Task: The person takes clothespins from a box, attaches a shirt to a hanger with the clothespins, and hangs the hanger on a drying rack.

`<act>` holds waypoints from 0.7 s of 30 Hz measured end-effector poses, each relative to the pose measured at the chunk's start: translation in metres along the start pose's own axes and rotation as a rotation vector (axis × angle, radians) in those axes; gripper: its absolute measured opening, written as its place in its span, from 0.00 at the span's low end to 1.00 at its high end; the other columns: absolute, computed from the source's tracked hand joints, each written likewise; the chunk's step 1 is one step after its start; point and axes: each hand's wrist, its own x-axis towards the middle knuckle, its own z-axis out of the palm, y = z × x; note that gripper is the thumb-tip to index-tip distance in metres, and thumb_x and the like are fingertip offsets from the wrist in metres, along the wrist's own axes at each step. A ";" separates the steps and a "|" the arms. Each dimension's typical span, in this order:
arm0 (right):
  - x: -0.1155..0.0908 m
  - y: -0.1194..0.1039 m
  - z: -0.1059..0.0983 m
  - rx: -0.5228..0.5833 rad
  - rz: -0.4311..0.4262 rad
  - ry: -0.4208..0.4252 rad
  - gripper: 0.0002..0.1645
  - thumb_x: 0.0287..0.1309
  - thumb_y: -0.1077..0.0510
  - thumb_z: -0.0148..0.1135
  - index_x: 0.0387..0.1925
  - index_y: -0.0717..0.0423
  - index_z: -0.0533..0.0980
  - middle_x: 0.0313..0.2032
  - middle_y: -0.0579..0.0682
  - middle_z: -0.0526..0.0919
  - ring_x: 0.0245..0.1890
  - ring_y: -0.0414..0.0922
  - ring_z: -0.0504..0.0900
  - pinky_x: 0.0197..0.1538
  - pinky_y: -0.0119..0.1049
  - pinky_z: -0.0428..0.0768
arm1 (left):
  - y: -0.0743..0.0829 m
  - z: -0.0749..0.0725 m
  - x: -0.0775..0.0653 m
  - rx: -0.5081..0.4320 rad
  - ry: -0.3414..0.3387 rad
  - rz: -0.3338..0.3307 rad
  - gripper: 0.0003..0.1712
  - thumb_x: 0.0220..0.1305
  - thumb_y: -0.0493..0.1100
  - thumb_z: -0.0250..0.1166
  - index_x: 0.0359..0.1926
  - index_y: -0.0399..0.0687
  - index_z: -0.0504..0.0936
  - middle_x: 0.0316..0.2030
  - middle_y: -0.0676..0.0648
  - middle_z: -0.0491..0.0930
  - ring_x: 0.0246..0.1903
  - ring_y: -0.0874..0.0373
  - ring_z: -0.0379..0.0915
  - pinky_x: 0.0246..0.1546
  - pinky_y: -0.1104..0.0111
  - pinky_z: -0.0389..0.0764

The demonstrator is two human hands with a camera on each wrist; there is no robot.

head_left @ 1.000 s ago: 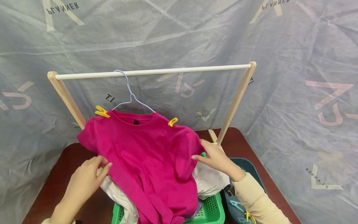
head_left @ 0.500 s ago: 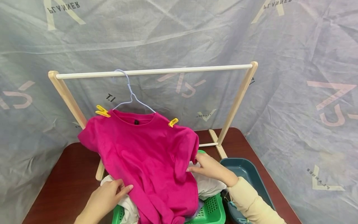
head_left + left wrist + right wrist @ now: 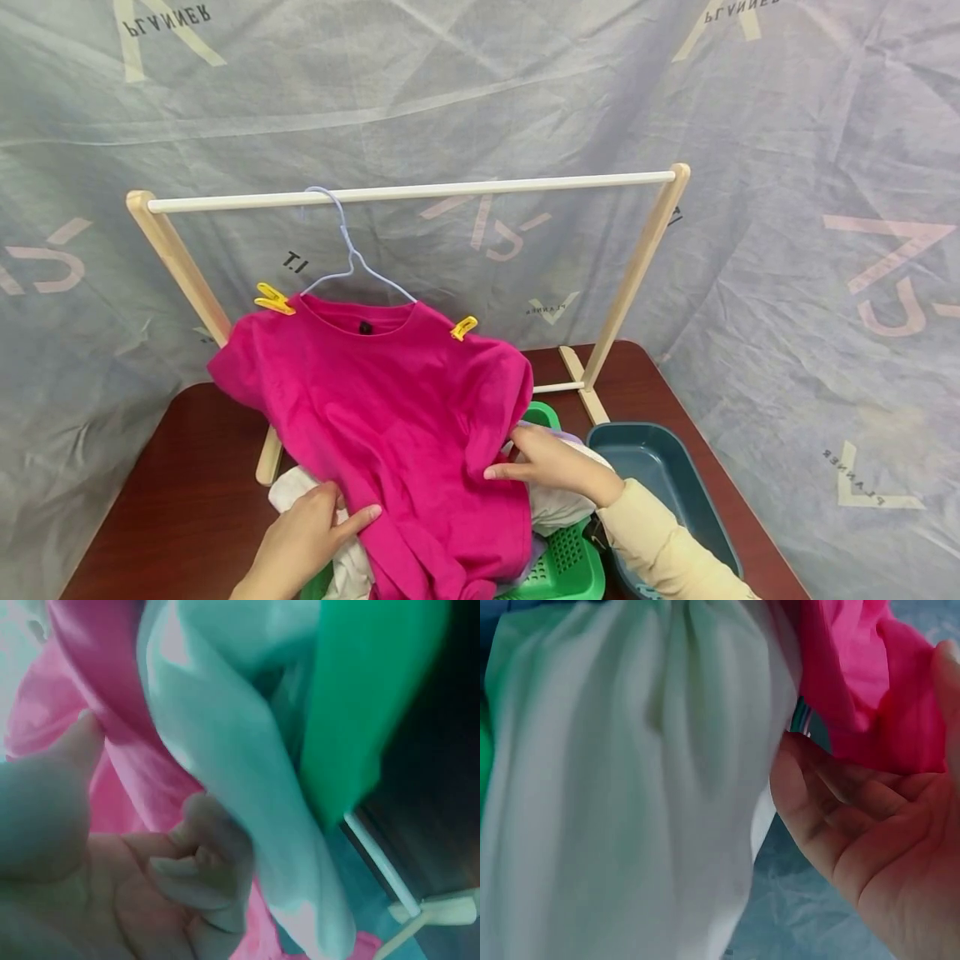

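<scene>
A magenta T-shirt (image 3: 375,392) hangs from a light-blue hanger (image 3: 351,250), with a yellow clothespin (image 3: 274,298) on one shoulder and another yellow clothespin (image 3: 463,327) on the other. At the shirt's lower left side is my left hand (image 3: 303,533), its thumb against the front and its fingers bent near the edge. My right hand (image 3: 551,462) lies by the right sleeve, thumb on the front, fingertips behind the cloth. In both wrist views, thumb and fingers stand apart. White cloth (image 3: 630,787) hangs beside the right fingers.
The hanger hooks over the white bar (image 3: 480,190) of a wooden rack (image 3: 633,275). A green basket (image 3: 573,562) of clothes sits below the shirt. To its right stands a dark blue bin (image 3: 660,458). All stand on a dark red table (image 3: 172,500); grey sheeting (image 3: 810,333) encloses it.
My left hand has moved right and down along the shirt's side. The right hand has come down and left from the sleeve, uncovering more of the bin. The shirt has barely shifted.
</scene>
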 end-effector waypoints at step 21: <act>0.010 -0.007 0.019 0.090 -0.147 0.102 0.10 0.57 0.64 0.52 0.20 0.56 0.68 0.16 0.40 0.62 0.19 0.28 0.59 0.25 0.20 0.63 | 0.025 0.028 0.004 -0.033 0.078 0.135 0.11 0.46 0.46 0.64 0.22 0.45 0.73 0.23 0.46 0.77 0.28 0.46 0.77 0.26 0.60 0.71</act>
